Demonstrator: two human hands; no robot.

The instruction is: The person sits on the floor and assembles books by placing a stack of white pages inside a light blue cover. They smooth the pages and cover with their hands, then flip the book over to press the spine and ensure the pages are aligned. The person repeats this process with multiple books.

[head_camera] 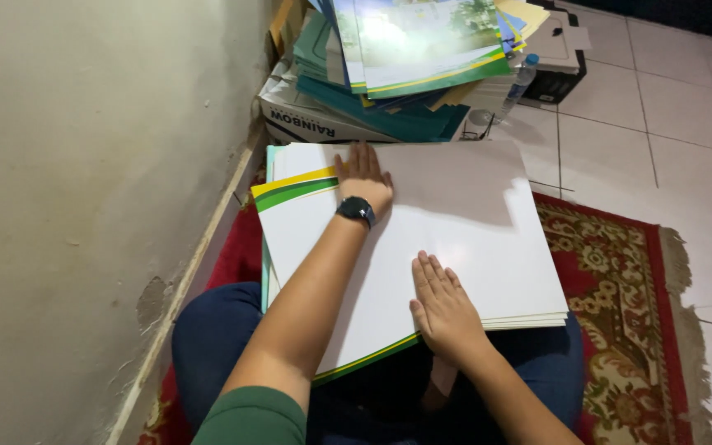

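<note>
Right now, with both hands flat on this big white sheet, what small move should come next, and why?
Probably slide the right hand outward to smooth the white sheet, while the left hand pins its far edge; the sheet lies askew on the stack.

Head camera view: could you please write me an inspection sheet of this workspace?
Surface: a stack of large white sheets with green and yellow edge bands lies across the seated person's lap, above a red patterned rug.
Job's things: the top white sheet is blank on its visible face.
Clutter: a slanting pile of printed folders sits on a cardboard box; a plastic bottle stands beside it.
Grippers: left hand, watch on its wrist, flat on the stack's far edge; right hand flat near the front edge.
Cables: nothing seen.
Surroundings: plaster wall on the left, white floor tiles on the right.
</note>
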